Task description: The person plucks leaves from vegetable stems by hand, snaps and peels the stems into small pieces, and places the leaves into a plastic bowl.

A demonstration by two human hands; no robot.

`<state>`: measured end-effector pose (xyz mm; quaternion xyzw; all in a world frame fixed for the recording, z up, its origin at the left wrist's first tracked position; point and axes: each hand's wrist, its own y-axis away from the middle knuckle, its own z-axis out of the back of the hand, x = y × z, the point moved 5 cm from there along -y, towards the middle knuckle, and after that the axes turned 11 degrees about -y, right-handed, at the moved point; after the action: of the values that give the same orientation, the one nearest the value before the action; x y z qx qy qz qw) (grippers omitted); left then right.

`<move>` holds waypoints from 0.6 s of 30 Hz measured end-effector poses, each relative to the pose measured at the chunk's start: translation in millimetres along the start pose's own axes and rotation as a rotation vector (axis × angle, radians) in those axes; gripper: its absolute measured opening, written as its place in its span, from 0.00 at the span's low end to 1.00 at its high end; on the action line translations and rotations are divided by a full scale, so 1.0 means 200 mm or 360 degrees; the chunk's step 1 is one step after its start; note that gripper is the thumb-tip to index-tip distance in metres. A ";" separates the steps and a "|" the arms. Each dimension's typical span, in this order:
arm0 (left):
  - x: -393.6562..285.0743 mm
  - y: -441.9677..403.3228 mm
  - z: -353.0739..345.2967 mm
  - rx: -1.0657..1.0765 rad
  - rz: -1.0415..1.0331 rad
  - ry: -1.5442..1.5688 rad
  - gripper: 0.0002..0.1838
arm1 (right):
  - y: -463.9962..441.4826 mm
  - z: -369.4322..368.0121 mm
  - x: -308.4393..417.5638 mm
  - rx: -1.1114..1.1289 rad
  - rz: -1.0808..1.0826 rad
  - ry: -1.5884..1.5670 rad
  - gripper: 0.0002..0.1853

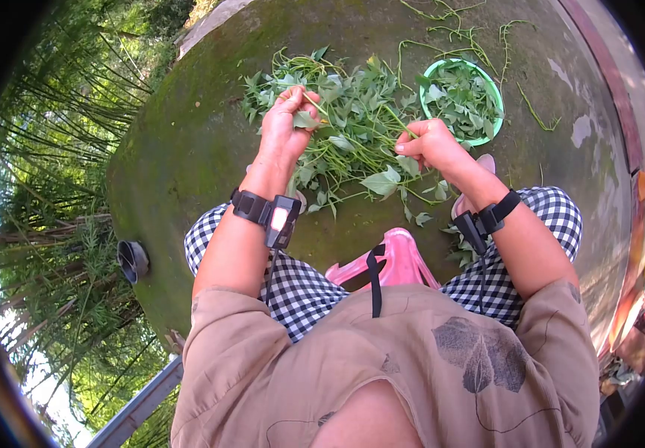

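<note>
- Mossy ground (188,160) carries everything; loose leaves could pick up dirt from it.
- The heap of leafy vines (360,112) lies far, midway across, between the feet and beyond; tangled stalks could drag neighbours along if one is tugged.
- The green-rimmed basket (500,107), right of the heap, looks well filled; a knock might spill leaves.
- Left hand (289,127): fingers pinch a leafy stem (316,105) above the heap's left side; a hard squeeze could snap it.
- Right hand (433,145): thumb and fingers pinch a slender stalk (396,119) near the basket; a loose grip might drop it.
</note>
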<state>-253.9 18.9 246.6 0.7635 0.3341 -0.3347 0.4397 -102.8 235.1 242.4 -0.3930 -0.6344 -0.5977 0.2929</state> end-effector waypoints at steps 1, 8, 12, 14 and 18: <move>-0.01 -0.01 0.04 -0.0072 0.0014 0.0033 0.06 | 0.00 0.02 -0.01 -0.0010 0.0005 0.0017 0.04; 0.05 0.10 -0.13 0.0308 0.0209 0.0023 0.08 | 0.01 0.03 -0.02 0.0001 -0.0053 -0.0072 0.03; 0.14 0.16 -0.24 0.0663 0.0421 -0.0177 0.07 | 0.04 -0.02 0.05 0.0039 -0.0062 -0.0060 0.05; 0.14 0.21 -0.29 0.0371 0.0312 -0.0784 0.10 | 0.04 -0.04 0.06 0.0079 -0.0040 -0.0093 0.05; 0.19 0.23 -0.30 0.0467 0.0480 -0.1062 0.11 | 0.04 -0.06 0.09 0.0090 -0.0030 -0.0118 0.05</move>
<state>-183.6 62.1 259.9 0.7080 0.0057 -0.5404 0.4546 -106.0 225.2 262.8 -0.4004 -0.6652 -0.5673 0.2745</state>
